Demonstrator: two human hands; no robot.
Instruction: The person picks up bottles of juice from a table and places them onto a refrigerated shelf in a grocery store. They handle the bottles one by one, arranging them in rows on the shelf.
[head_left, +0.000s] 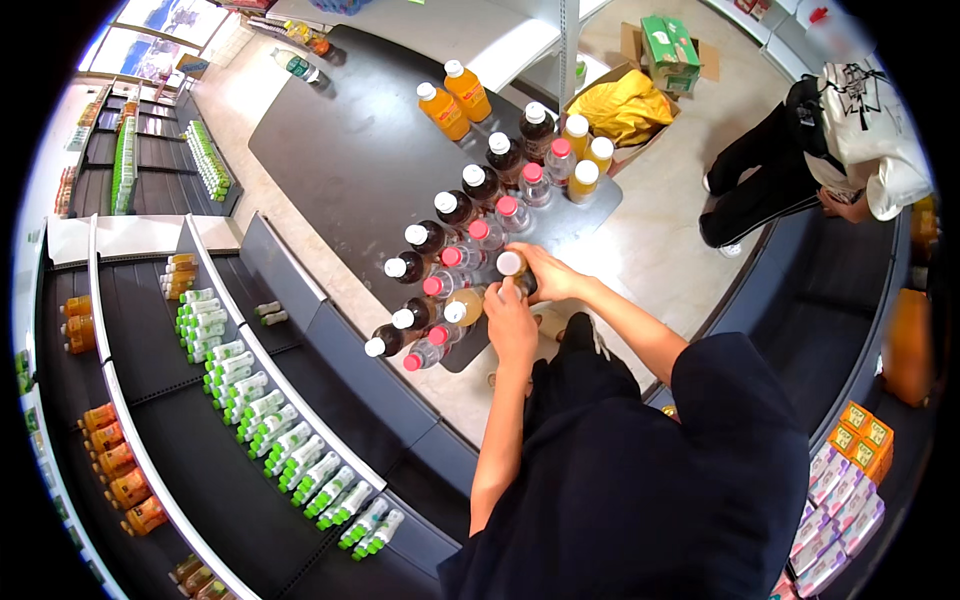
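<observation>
My right hand (553, 275) grips a bottle with a pale cap (511, 262) over the near edge of the dark table (322, 150). Against the near side of the same bottle, my left hand (511, 322) has its fingers bent around it; its fingertips are partly hidden. Left of my hands stands a bottle of cloudy yellowish drink (466, 304) with a white cap. Beyond it runs a row of clear bottles with red caps (489, 234). Alongside these is a row of dark drink bottles with white caps (455, 208).
Yellow drink bottles (585, 180) stand at the table's right end, and two orange juice bottles (444, 110) farther back. Shelving with green-capped white bottles (262, 427) lies left. Another person (810, 150) stands right, near a carton with a yellow bag (622, 109).
</observation>
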